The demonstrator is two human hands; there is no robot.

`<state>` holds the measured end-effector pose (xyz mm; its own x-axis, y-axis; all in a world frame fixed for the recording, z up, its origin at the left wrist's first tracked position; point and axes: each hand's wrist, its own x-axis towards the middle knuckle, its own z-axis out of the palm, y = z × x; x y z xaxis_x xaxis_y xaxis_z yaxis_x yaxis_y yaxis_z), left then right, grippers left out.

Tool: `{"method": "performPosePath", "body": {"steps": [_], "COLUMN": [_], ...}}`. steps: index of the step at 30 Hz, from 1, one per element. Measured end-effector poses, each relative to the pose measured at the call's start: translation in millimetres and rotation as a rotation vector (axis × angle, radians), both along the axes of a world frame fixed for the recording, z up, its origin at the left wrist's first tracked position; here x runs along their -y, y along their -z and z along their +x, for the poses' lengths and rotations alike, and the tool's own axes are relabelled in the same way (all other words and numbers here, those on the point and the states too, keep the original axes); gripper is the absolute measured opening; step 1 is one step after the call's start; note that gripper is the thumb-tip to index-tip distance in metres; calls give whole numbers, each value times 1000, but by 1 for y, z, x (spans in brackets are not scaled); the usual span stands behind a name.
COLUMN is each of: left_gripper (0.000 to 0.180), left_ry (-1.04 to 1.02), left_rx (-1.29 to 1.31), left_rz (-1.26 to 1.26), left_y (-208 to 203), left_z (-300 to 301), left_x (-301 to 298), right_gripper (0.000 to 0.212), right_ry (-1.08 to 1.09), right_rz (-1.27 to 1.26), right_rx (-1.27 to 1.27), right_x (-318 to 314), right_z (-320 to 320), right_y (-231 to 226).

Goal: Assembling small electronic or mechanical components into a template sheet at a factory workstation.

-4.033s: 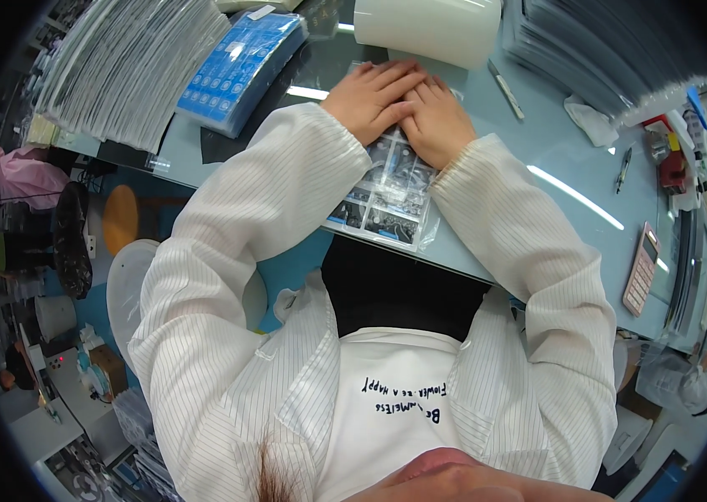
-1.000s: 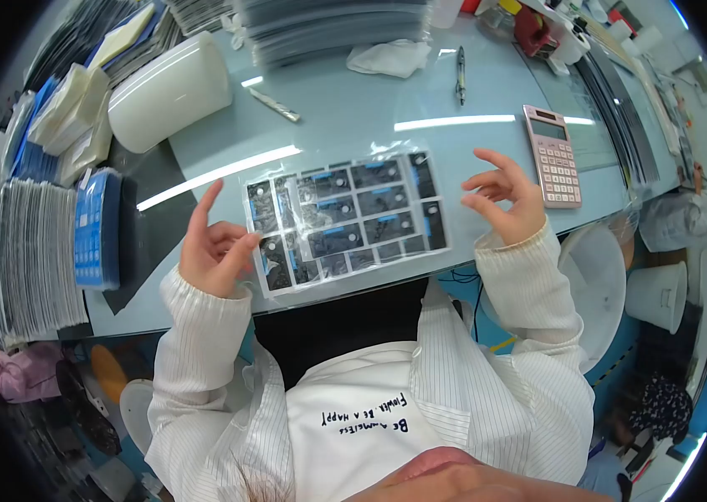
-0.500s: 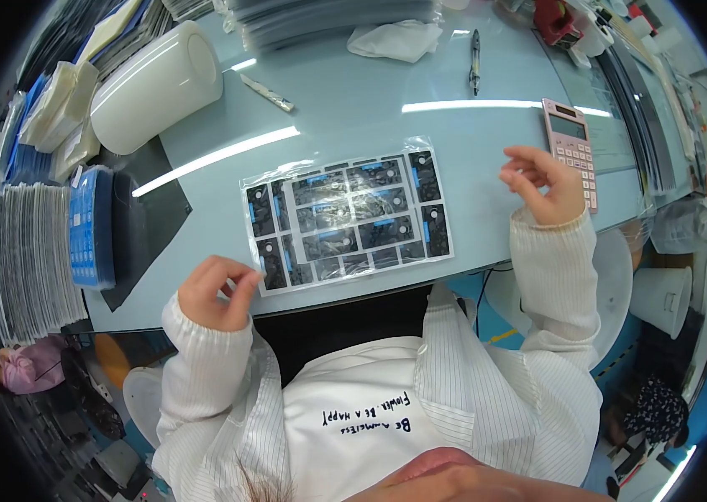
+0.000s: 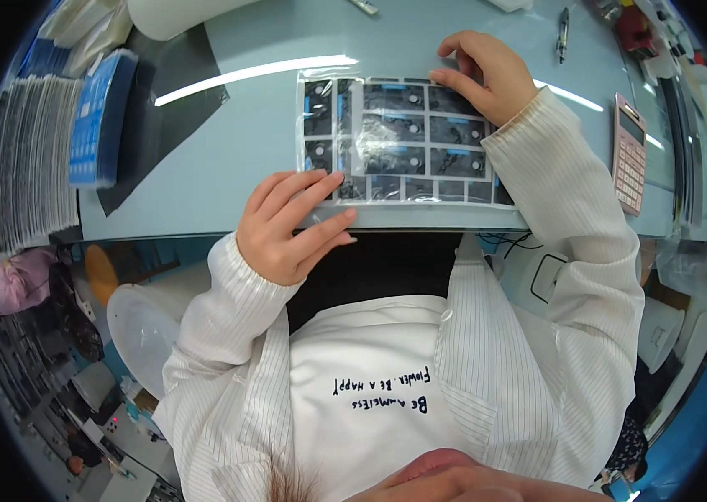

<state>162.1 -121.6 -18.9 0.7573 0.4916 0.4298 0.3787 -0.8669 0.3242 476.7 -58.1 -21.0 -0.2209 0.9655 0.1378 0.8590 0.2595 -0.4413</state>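
A sheet of black printed panels with blue marks (image 4: pixel 395 157), covered in clear shiny plastic, lies flat close to the table's near edge. My left hand (image 4: pixel 291 222) rests over its near left corner, fingers stretched out and touching the plastic, with nothing gripped. Across the far right part of the sheet reaches my right hand (image 4: pixel 487 77). Its fingers are bent, the thumb and forefinger apart at the far edge, and it hides that corner. Whether the right fingertips touch the plastic I cannot tell.
A pink calculator (image 4: pixel 630 155) and a pen (image 4: pixel 563 35) lie to the right. On the left stand a blue plastic-wrapped block (image 4: pixel 101 121) and a tall stack of thin sheets (image 4: pixel 27 163). A dark mat (image 4: pixel 174 105) and a white cylinder (image 4: pixel 178 12) are beyond them.
My left hand has come onto the sheet's near left corner. My right hand has moved left from beside the calculator to the sheet's far edge. The view has shifted too.
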Motion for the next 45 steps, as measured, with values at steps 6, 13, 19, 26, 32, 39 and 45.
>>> {"method": "performPosePath", "body": {"steps": [6,13,19,26,32,39,45], "left_gripper": [24,12,25,27,38,57,55], "left_ry": [74,24,-445,-607,-595,-508,-552], "left_rx": [120,293,431,469,655,657,348], "left_rz": [-7,-440,-1414,-1601,-1254,-1621,-1274], "left_y": [1,7,11,1,-22,-39,-29], "left_z": [4,-8,-10,-7,-27,-29,-15], "left_x": [9,43,60,50,50,28,23], "right_gripper": [27,28,26,34,31,22,17], "right_ry": [-130,-106,-69,-204,-140,-78,-114], "right_rz": [460,211,347,317,251,225,172], "right_rx": [33,10,70,16,-10,-5,-144], "right_x": [0,5,10,9,0,-18,-28], "right_z": [-3,-28,-40,-44,-48,-53,-45], "right_y": [21,10,15,10,12,11,17]}}
